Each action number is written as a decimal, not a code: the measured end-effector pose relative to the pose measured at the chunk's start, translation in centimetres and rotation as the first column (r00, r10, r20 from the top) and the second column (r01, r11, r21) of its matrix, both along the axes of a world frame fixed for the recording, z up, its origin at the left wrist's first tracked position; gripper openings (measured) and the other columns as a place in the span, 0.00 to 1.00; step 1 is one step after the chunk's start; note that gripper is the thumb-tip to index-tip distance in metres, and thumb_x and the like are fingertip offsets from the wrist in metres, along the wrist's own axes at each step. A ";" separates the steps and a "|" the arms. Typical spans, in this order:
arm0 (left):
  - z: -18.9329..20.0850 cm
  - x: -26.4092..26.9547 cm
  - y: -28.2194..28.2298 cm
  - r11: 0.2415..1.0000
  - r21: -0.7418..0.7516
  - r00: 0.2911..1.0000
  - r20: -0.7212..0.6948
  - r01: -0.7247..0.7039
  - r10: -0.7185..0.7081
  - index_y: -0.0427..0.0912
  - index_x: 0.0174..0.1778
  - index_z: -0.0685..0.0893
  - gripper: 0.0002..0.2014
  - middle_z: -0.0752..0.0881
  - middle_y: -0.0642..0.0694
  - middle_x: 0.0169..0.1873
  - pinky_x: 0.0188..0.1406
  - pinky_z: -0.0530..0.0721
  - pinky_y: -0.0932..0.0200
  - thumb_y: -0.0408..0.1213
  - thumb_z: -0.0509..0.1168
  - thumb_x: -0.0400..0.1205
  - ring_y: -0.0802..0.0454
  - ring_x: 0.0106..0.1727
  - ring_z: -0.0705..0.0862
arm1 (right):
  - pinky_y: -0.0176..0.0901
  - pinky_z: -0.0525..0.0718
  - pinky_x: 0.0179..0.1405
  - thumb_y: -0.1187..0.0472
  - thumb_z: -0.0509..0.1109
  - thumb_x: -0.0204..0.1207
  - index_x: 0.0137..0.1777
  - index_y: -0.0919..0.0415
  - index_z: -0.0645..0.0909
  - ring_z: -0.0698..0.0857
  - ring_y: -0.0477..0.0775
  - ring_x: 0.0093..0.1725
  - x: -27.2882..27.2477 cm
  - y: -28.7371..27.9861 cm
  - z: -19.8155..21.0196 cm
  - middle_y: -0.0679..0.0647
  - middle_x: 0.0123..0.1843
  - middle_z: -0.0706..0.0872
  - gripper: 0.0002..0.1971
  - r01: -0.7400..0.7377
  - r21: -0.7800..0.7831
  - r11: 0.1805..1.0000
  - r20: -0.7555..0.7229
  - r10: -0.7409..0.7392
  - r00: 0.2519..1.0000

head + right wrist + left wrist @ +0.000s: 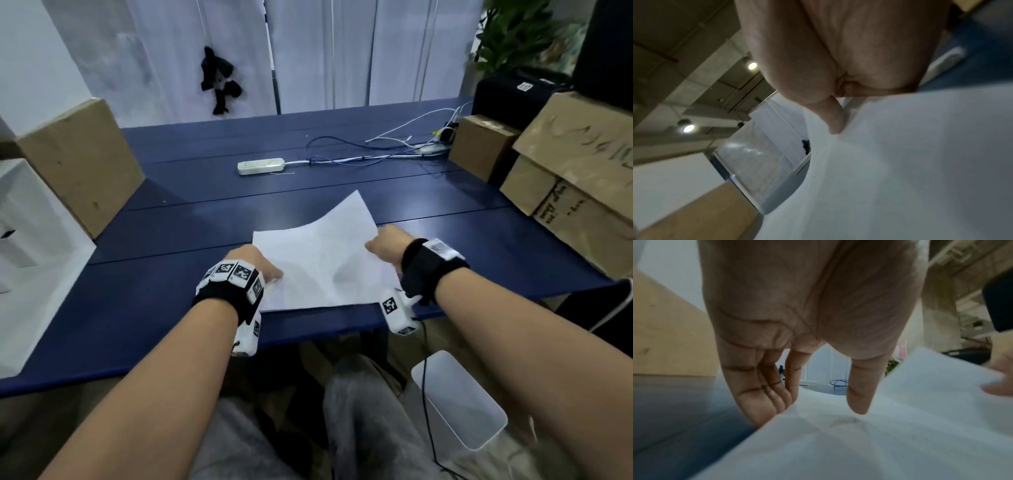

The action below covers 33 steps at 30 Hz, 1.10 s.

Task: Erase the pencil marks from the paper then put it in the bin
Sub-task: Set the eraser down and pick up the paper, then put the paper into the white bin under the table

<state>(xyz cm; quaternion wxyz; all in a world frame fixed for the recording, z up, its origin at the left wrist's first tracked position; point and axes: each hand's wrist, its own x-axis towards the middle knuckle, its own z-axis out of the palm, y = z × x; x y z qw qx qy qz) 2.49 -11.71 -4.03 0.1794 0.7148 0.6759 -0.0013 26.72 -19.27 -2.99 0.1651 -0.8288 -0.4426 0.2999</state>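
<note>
Paper (pixel 322 253) buckled nr table (pixel 137 329) edge, L hand (pixel 255 265) & R hand (pixel 385 245) fingers pinching sides

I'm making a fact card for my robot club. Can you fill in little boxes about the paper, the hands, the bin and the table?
paper: white sheet, lifted and bowed above the desk edge
left hand: grips the sheet's left edge, thumb on top, fingers under
right hand: pinches the right edge
bin: white bin on the floor, below the desk, on the right
table: blue desk
pencil marks: none visible
</note>
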 end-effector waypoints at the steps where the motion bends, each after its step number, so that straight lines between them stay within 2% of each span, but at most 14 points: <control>1: -0.2 -0.6 -0.6 1.000 0.005 1.000 0.024 -0.013 0.013 0.41 0.37 0.78 0.20 0.82 0.45 0.36 0.36 0.76 0.57 0.54 0.73 0.73 0.44 0.38 0.81 | 0.40 0.80 0.49 0.64 0.59 0.85 0.60 0.62 0.79 0.82 0.65 0.69 0.6 -0.7 -0.1 0.64 0.70 0.83 0.10 -0.030 0.015 0.999 0.026 0.030 0.999; 3: -0.8 -1.8 -1.8 1.000 -0.005 0.995 0.095 -0.017 0.017 0.38 0.40 0.84 0.23 0.86 0.45 0.35 0.37 0.78 0.57 0.59 0.70 0.75 0.44 0.39 0.84 | 0.47 0.80 0.62 0.62 0.59 0.87 0.75 0.65 0.72 0.83 0.66 0.68 2.2 -2.8 -1.8 0.63 0.69 0.83 0.18 -0.030 0.107 0.994 0.037 0.027 0.999; 5: -1.1 -3.0 -3.1 0.998 -0.056 0.979 0.200 -0.019 0.030 0.38 0.42 0.89 0.25 0.90 0.44 0.36 0.42 0.84 0.57 0.61 0.68 0.75 0.45 0.40 0.88 | 0.54 0.82 0.66 0.64 0.65 0.85 0.74 0.72 0.75 0.85 0.67 0.63 3.3 -4.7 -3.1 0.68 0.66 0.85 0.20 0.256 0.120 0.959 -0.463 -0.174 0.869; 6: -1.2 -3.6 -4.0 0.995 -0.096 0.965 0.260 -0.013 0.038 0.40 0.41 0.90 0.25 0.91 0.44 0.37 0.46 0.85 0.56 0.62 0.69 0.75 0.45 0.41 0.89 | 0.58 0.83 0.68 0.65 0.69 0.82 0.70 0.76 0.78 0.86 0.66 0.58 3.8 -5.9 -3.9 0.68 0.64 0.86 0.19 0.266 0.138 0.954 -0.522 -0.158 0.838; 9: -0.9 -4.5 -6.6 0.971 -0.235 0.920 0.388 0.044 0.052 0.41 0.41 0.91 0.30 0.92 0.46 0.38 0.52 0.85 0.50 0.67 0.73 0.66 0.43 0.42 0.90 | 0.65 0.84 0.65 0.71 0.71 0.80 0.65 0.79 0.80 0.87 0.66 0.55 4.2 -10.2 -4.5 0.69 0.63 0.87 0.16 0.317 0.109 0.942 -0.699 -0.154 0.698; 11: -1.0 -4.1 -8.9 0.929 -0.355 0.823 0.555 0.107 0.117 0.35 0.50 0.90 0.30 0.91 0.44 0.38 0.40 0.87 0.50 0.61 0.77 0.68 0.43 0.34 0.89 | 0.60 0.88 0.57 0.73 0.68 0.80 0.65 0.77 0.81 0.88 0.67 0.51 4.3 -13.0 -4.9 0.68 0.60 0.88 0.14 0.281 0.100 0.954 -0.760 -0.109 0.641; 14: -1.8 -2.5 -13.1 0.856 -0.470 0.690 0.693 0.215 0.207 0.25 0.56 0.84 0.14 0.91 0.36 0.38 0.25 0.84 0.66 0.35 0.68 0.83 0.56 0.27 0.88 | 0.46 0.91 0.44 0.73 0.67 0.81 0.57 0.75 0.84 0.90 0.57 0.38 6.1 -17.0 -7.1 0.62 0.47 0.92 0.08 0.231 0.059 0.971 -0.724 -0.117 0.679; 17: -5.6 -0.3 -15.7 0.774 -0.553 0.606 0.741 0.307 0.289 0.24 0.60 0.84 0.12 0.89 0.34 0.54 0.38 0.89 0.62 0.27 0.66 0.82 0.50 0.44 0.92 | 0.37 0.88 0.40 0.64 0.70 0.82 0.50 0.73 0.86 0.90 0.49 0.33 8.6 -20.0 -10.8 0.60 0.43 0.93 0.10 0.134 -0.021 0.991 -0.571 -0.122 0.812; 19: -9.2 1.4 -16.1 0.775 -0.566 0.629 0.718 0.279 0.298 0.24 0.58 0.84 0.12 0.89 0.35 0.53 0.45 0.90 0.56 0.25 0.67 0.81 0.46 0.46 0.91 | 0.32 0.82 0.40 0.53 0.71 0.82 0.47 0.70 0.87 0.87 0.45 0.36 10.5 -20.6 -13.2 0.58 0.45 0.90 0.16 0.008 -0.132 0.991 -0.299 -0.047 0.953; 21: -12.6 3.5 -16.3 0.787 -0.572 0.663 0.684 0.230 0.304 0.25 0.56 0.85 0.13 0.89 0.32 0.54 0.58 0.85 0.47 0.27 0.71 0.79 0.40 0.52 0.88 | 0.38 0.78 0.47 0.44 0.67 0.82 0.51 0.66 0.88 0.84 0.51 0.48 11.6 -20.6 -15.8 0.56 0.49 0.86 0.23 -0.087 -0.288 0.954 -0.037 0.080 0.996; 26: -20.2 9.0 -14.2 0.815 -0.538 0.788 0.589 0.217 0.180 0.31 0.57 0.88 0.19 0.89 0.41 0.57 0.63 0.82 0.50 0.38 0.77 0.74 0.45 0.54 0.88 | 0.43 0.76 0.38 0.46 0.74 0.78 0.34 0.56 0.79 0.83 0.57 0.44 15.1 -19.3 -23.3 0.54 0.37 0.84 0.17 -0.019 -0.267 0.964 -0.001 0.020 1.000; 29: -21.1 12.4 -13.5 0.826 -0.480 0.927 0.354 0.295 -0.125 0.36 0.63 0.86 0.20 0.87 0.43 0.60 0.56 0.81 0.59 0.48 0.68 0.82 0.43 0.60 0.86 | 0.46 0.82 0.50 0.47 0.71 0.79 0.61 0.57 0.82 0.87 0.61 0.52 17.1 -17.4 -27.2 0.61 0.58 0.89 0.17 0.013 -0.360 0.933 -0.039 -0.029 0.999; 31: -21.2 14.4 -13.4 0.806 -0.464 0.925 0.268 0.368 -0.268 0.34 0.71 0.79 0.23 0.81 0.37 0.68 0.59 0.77 0.57 0.47 0.56 0.89 0.38 0.67 0.80 | 0.45 0.76 0.66 0.41 0.59 0.84 0.77 0.57 0.74 0.82 0.61 0.69 16.9 -15.8 -27.8 0.60 0.75 0.81 0.28 -0.037 -0.367 0.929 -0.003 0.039 0.999; 33: -21.3 16.1 -13.4 0.745 -0.504 0.898 0.288 0.437 -0.332 0.33 0.74 0.75 0.23 0.79 0.34 0.70 0.60 0.75 0.55 0.46 0.50 0.91 0.36 0.68 0.79 | 0.43 0.72 0.71 0.38 0.48 0.84 0.80 0.50 0.72 0.78 0.58 0.75 14.9 -14.5 -26.0 0.50 0.78 0.78 0.30 -0.144 -0.274 0.951 0.014 0.154 0.988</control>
